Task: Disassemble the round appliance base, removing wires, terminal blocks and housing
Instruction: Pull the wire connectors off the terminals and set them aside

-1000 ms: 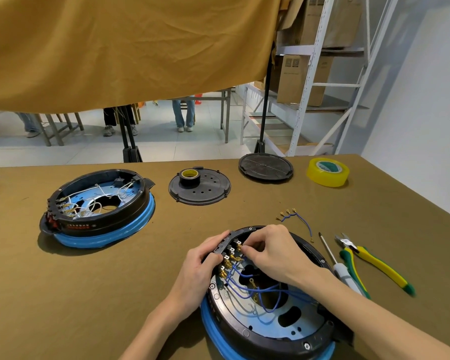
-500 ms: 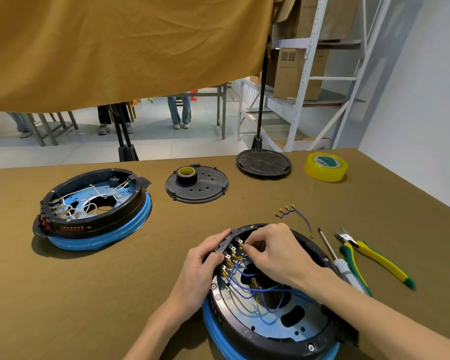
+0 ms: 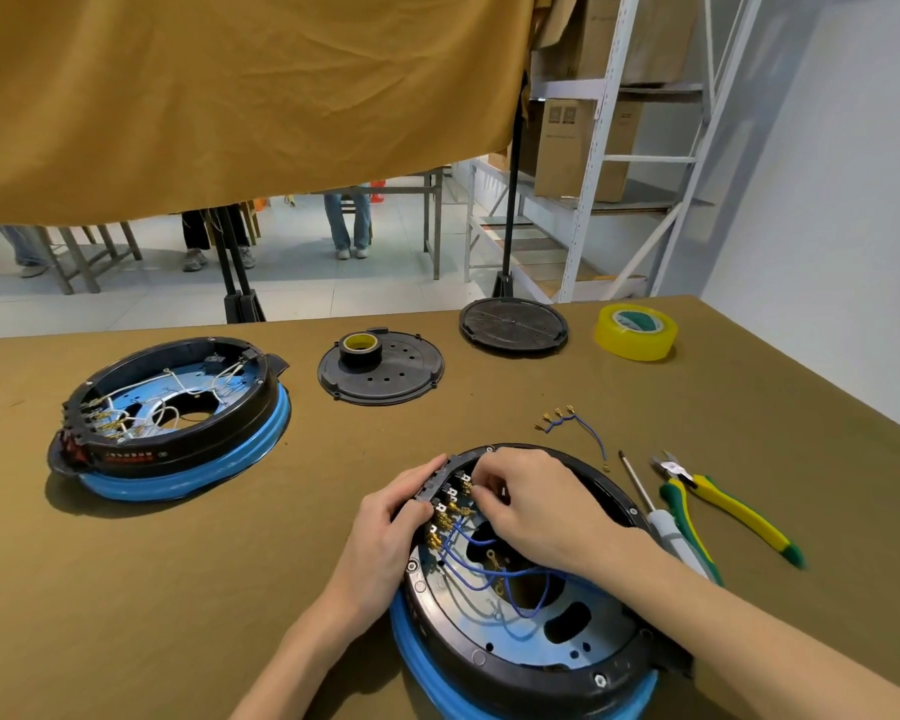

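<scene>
A round black appliance base [image 3: 531, 662] with a blue ring lies open at the near edge of the table, blue wires [image 3: 494, 569] looping across its inside. My left hand [image 3: 391, 522] grips the base's left rim at the terminal block [image 3: 437, 483]. My right hand [image 3: 531, 506] reaches inside, fingertips pinching a brass wire connector at the block. A removed blue wire [image 3: 575, 426] with brass terminals lies on the table behind the base.
A second open base [image 3: 178, 423] with white wires sits at the left. Behind are two black round covers [image 3: 380, 374] [image 3: 513, 324], one carrying a small tape roll, and a yellow tape roll [image 3: 635, 332]. A screwdriver [image 3: 655, 517] and yellow-green cutters [image 3: 723, 506] lie at the right.
Both hands stay at the terminal block with only slight finger movement. The camera view has tilted a little.
</scene>
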The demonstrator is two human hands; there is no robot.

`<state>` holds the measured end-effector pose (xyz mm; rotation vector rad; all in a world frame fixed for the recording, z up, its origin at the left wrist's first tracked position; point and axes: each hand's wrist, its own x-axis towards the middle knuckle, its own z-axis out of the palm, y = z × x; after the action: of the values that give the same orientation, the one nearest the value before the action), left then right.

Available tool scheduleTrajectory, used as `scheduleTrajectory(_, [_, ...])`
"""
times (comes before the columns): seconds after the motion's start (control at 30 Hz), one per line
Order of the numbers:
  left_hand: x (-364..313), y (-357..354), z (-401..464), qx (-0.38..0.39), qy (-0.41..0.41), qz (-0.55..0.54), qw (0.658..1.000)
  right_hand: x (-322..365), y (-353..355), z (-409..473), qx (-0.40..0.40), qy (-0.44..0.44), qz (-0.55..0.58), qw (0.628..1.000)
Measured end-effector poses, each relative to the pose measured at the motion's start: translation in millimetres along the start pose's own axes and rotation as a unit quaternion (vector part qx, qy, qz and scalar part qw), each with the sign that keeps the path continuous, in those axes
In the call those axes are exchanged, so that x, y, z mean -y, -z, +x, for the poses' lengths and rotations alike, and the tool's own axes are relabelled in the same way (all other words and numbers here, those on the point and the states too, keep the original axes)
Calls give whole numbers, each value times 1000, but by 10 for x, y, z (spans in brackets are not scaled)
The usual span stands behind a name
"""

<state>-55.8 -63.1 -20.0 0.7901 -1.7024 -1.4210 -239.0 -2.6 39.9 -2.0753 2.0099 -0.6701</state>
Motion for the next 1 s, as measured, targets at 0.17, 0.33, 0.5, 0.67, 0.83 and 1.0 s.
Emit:
scheduleTrajectory(0.17, [14,3,-4,-1,-6,8,1000,95,-69,-33,-26,16,-22,999])
scheduleTrajectory(0.33, [28,13,4,7,-2,7,1000,14,-76,-6,-10,6,13,1000])
scheduleTrajectory(0.5, [18,18,3,8,-1,15,1000,-78,-27,56,20,-4,68,997])
scheduleTrajectory(0.67, [12,19,1,8,-5,12,1000,-47,-95,21,-10,-5,47,999])
scheduleTrajectory(0.83, [5,17,9,8,-8,17,1000,-47,-120,9,-19,-1,45,999])
scheduleTrajectory(1.0, [-1,11,-1,12,-5,16,1000,-66,-120,15,-13,-12,53,998])
